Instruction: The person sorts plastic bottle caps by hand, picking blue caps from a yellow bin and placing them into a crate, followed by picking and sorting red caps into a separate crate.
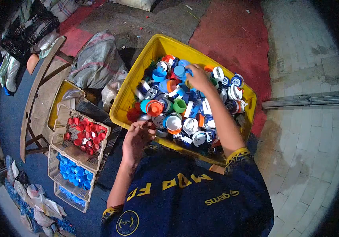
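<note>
A yellow plastic crate (132,87) in front of me is heaped with mixed plastic bottle caps in blue, white, orange, red and green. My right hand (199,80) reaches into the far part of the heap, its fingers closed on a blue cap (189,72). A round light-blue cap (179,71) lies just left of those fingertips. Near the crate's front-left rim is my left hand (137,138), palm up, with loosely bent fingers apart and no held thing visible. An orange cap (154,108) and a white cap with an orange rim (173,123) lie close to it.
To the left stand a basket of red caps (85,136), a basket of blue caps (74,173) and a third, lower basket (70,197). A wooden bench (39,91) and a filled plastic sack (98,61) are beyond them. Floor tiles (300,138) extend along the right.
</note>
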Available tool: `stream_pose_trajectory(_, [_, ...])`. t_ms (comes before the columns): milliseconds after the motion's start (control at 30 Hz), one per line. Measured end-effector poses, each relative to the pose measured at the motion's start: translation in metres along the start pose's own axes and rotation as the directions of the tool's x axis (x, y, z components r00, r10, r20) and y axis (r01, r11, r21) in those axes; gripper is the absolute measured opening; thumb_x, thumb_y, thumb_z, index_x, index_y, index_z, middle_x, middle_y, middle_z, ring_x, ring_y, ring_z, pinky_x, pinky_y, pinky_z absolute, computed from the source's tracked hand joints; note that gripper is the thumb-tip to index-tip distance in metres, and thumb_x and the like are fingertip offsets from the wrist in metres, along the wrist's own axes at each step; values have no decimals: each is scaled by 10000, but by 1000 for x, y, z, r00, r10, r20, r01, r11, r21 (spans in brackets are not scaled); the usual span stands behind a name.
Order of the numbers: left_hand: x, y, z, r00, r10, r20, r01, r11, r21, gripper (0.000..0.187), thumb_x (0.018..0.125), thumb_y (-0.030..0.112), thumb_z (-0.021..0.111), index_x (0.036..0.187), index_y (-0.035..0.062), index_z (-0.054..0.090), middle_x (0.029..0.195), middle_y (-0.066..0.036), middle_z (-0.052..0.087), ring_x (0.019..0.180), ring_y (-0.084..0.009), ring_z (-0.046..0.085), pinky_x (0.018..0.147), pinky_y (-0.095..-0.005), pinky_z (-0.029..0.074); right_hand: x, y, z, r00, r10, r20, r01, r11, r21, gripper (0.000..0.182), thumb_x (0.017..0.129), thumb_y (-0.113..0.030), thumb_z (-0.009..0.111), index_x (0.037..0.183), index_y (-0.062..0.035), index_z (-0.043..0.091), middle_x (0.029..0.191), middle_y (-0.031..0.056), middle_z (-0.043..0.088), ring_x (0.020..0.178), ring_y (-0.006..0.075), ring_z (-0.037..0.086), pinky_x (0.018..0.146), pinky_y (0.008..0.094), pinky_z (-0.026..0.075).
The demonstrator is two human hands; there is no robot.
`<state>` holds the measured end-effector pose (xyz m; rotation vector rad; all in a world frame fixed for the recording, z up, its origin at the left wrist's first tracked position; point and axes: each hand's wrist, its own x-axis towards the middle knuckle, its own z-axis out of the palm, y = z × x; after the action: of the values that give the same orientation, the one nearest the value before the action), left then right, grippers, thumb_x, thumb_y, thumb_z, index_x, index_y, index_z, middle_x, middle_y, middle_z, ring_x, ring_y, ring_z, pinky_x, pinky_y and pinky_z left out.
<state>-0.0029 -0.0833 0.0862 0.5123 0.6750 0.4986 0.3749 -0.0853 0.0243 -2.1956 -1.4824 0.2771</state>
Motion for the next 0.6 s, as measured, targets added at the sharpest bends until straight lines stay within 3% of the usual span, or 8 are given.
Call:
stream_pose_trajectory(100, [-1,2,5,1000,-1,-6,1,999,35,367,1000,327,482,1256,71,541,1205,-118,638,1020,-249,654,909,-422,509,13,13,25,999,-20,43,21,999,-34,349,873,-234,684,1161,-39,649,1192,199,645,1119,386,607,975,431,474])
stream_pose_trajectory(200, [1,1,3,1000,-7,-3,7,999,52,370,998,334,484,1253,72,537,1215,-118,635,1021,-246,655,912,-421,507,16,-9,37,963,-202,176,200,979,25,381,853,-270,720,1151,-39,664,1179,209,649,1096,381,593,961,421,477])
stream_pose_trajectory(233, [1,0,1,1000,-8,1,8,999,49,371,996,338,484,1250,72,535,1218,-117,633,1022,-246,655,914,-420,506,26,-17,46,927,-97,362,46,988,148,490,781,-354,791,1139,-39,677,1177,209,658,1104,376,570,963,432,470])
stream_pose_trajectory(333, [2,5,5,1000,-22,-4,22,997,69,374,992,346,489,1244,73,532,1216,-113,628,1023,-245,653,915,-418,506,22,-42,59,903,32,429,40,987,-159,594,706,-420,838,1134,-40,678,1180,200,664,1137,382,565,967,454,469])
stream_pose_trajectory(367, [2,4,3,1000,-22,3,21,998,62,371,990,344,492,1240,74,532,1213,-112,627,1026,-246,653,917,-418,505,22,-45,62,919,60,389,20,980,-198,682,632,-443,880,1147,-42,679,1166,193,673,1140,381,578,966,445,477])
stream_pose_trajectory(500, [1,6,1,999,-16,34,16,1000,21,359,984,315,494,1239,64,531,1201,-108,625,1036,-220,643,937,-404,496,19,-33,60,889,88,449,-102,995,6,714,608,-403,913,1178,-49,671,1173,192,664,1104,350,616,974,410,483])
stream_pose_trajectory(600, [1,8,0,998,-8,66,8,1000,3,358,988,309,490,1242,59,527,1204,-112,620,1048,-206,636,952,-393,488,-5,-53,25,972,30,232,-85,969,233,686,618,-396,927,1155,-52,673,1166,168,664,1086,305,633,975,390,481])
